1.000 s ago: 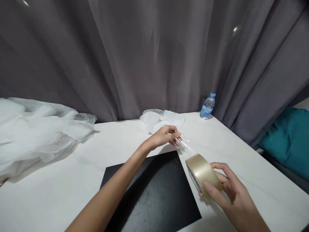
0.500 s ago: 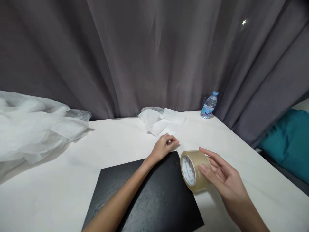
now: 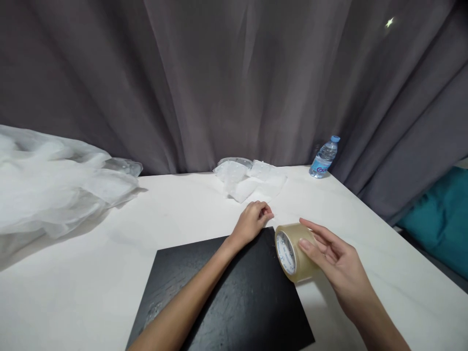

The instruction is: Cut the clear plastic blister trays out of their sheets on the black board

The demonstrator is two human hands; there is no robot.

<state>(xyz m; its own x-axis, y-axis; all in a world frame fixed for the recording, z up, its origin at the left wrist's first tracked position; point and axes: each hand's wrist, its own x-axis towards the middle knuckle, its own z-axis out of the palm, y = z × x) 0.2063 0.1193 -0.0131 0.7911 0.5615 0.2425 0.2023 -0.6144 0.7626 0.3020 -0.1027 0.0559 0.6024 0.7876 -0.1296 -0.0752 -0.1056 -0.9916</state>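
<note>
My right hand (image 3: 338, 265) grips a roll of clear packing tape (image 3: 305, 248) between thumb and fingers. The roll is tilted on its side, so the printed white inner core faces left. It is over the right edge of a flat black board (image 3: 241, 292) on the table. My left arm reaches across this board. Just beyond the board's far right corner, my left hand (image 3: 252, 219) is closed, with thumb and fingertips pinched together low over the table. Whatever those fingertips may hold is too small to make out.
Crumpled white translucent wrapping (image 3: 250, 180) lies behind my left hand. A larger heap of white translucent material (image 3: 54, 180) covers the table's left side. At the back right stands a water bottle (image 3: 323, 158). Grey curtains (image 3: 219, 83) hang behind the white table (image 3: 91, 292); a teal cushion (image 3: 438, 219) is beyond its right edge.
The whole view has shifted slightly, with most things appearing a little further right. The tape roll has turned a little in my right hand. My left fingers look more closely pinched.
</note>
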